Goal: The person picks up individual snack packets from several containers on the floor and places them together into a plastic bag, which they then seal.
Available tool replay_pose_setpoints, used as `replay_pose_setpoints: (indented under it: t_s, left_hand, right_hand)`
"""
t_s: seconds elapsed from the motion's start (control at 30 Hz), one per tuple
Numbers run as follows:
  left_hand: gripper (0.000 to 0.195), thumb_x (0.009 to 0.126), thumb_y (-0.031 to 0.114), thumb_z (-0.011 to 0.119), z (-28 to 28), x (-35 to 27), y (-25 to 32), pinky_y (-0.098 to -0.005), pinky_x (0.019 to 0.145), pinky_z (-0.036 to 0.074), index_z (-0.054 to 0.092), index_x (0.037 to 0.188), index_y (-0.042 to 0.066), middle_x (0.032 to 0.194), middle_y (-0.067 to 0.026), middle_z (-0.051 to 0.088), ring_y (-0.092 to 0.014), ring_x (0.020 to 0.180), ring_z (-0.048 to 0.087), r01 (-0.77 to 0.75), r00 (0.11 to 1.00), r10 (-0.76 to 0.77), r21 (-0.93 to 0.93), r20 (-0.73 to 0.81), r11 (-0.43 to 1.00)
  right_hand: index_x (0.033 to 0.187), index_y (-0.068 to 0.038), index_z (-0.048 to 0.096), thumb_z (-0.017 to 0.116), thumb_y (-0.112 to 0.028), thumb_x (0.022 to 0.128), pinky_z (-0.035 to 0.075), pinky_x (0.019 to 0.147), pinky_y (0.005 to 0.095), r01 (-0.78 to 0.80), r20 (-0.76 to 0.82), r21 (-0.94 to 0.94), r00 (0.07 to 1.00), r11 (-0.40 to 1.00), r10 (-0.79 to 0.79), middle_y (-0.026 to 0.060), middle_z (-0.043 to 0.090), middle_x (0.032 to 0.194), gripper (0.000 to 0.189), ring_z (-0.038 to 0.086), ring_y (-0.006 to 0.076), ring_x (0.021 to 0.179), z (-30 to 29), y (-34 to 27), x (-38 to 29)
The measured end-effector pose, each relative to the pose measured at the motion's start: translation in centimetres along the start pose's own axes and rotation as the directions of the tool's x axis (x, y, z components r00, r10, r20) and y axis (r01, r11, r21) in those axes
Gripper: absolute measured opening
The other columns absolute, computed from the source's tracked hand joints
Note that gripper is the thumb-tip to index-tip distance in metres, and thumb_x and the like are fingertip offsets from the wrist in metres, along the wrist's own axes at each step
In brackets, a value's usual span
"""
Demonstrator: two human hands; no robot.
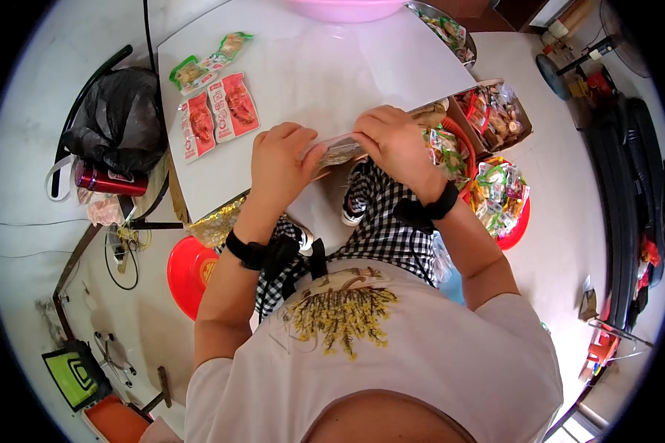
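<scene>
My left hand [286,160] and my right hand [392,145] pinch the two ends of a clear plastic packet [338,154] over the near edge of the white table [321,72]. Something greyish-brown shows inside the packet; my fingers hide part of it. Two red and white food pouches [198,126] lie side by side on the table, beyond my left hand. Behind them are green-edged clear snack packets [190,74]. A red basket [461,133] of small packets stands right beside my right hand.
A cardboard box [512,141] and a red basin [518,230] of wrapped snacks stand to the right. A pink basin [346,10] sits at the table's far edge, near a metal bowl [468,41] of packets. At left are a black plastic bag [119,119], a red flask [111,180] and another red basin [184,274].
</scene>
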State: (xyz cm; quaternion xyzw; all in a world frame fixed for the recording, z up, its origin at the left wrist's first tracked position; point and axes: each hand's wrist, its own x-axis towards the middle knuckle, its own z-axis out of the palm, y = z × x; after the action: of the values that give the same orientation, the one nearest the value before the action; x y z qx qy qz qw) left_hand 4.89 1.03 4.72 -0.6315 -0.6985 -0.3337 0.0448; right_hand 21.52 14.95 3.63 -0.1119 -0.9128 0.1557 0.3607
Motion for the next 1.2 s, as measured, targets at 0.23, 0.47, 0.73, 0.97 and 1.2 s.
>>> replay_pose_setpoints:
  t_s: [0.23, 0.47, 0.73, 0.97, 1.2]
  left_hand:
    - [0.01, 0.079, 0.012, 0.066, -0.5, -0.2, -1.0, -0.0385, 0.07, 0.044, 0.067, 0.089, 0.01, 0.08, -0.0064, 0.062, -0.027, 0.075, 0.06, -0.011, 0.996, 0.029, 0.222, -0.08, 0.975]
    - [0.023, 0.079, 0.012, 0.066, -0.9, -1.0, -2.2, -0.0381, 0.071, 0.045, 0.064, 0.102, 0.01, 0.081, -0.0062, 0.063, -0.026, 0.076, 0.06, 0.037, 0.995, -0.008, 0.286, -0.104, 0.957]
    - [0.028, 0.074, 0.014, 0.068, -1.3, 1.7, 2.1, -0.0385, 0.063, 0.046, 0.061, 0.101, 0.01, 0.083, -0.0059, 0.06, -0.025, 0.069, 0.059, -0.06, 0.992, 0.093, 0.322, -0.088, 0.945]
    - [0.006, 0.087, 0.004, 0.058, -2.0, 2.8, 2.4, -0.029, 0.053, 0.05, 0.055, 0.092, 0.005, 0.082, -0.0097, 0.06, -0.02, 0.066, 0.064, 0.056, 0.909, -0.143, -0.224, -0.392, 0.973]
    - [0.013, 0.091, 0.004, 0.054, -3.4, 0.2, 0.4, -0.0202, 0.048, 0.047, 0.048, 0.102, 0.004, 0.09, -0.0074, 0.059, -0.012, 0.061, 0.063, 0.15, 0.744, -0.641, -0.889, -0.186, 0.432]
  right_hand:
    - [0.079, -0.009, 0.06, 0.067, -0.011, 0.074, 0.047, 0.068, 0.0377, 0.029, -0.047, -0.062, 0.998, 0.998, -0.032, 0.0056, 0.06, 0.081, 0.009, 0.058, 0.0263, 0.079, 0.9, -1.1, 0.9]
    - [0.083, -0.007, 0.064, 0.067, -0.005, 0.073, 0.05, 0.068, 0.0377, -0.153, -0.135, -0.016, 0.98, 0.988, 0.149, 0.0066, 0.061, 0.082, 0.011, 0.06, 0.0275, 0.078, 0.2, -0.2, 0.3]
    - [0.095, -0.005, 0.062, 0.066, 0.001, 0.071, 0.051, 0.07, 0.0376, -0.061, -0.214, 0.106, 0.973, 0.993, 0.083, 0.0128, 0.06, 0.093, 0.025, 0.06, 0.0298, 0.081, 0.2, -3.9, 3.3]
    - [0.111, -0.003, 0.052, 0.069, 0.002, 0.07, 0.049, 0.072, 0.0335, -0.266, -0.282, 0.454, 0.862, 0.85, 0.42, 0.0143, 0.055, 0.101, 0.045, 0.057, 0.0282, 0.081, 2.9, -5.2, 4.0]
    - [0.09, -0.004, 0.062, 0.064, 0.006, 0.07, 0.049, 0.071, 0.0332, -0.081, -0.304, 0.299, 0.936, 0.951, 0.176, 0.0094, 0.058, 0.087, 0.023, 0.059, 0.0254, 0.081, 1.6, -4.3, 4.5]
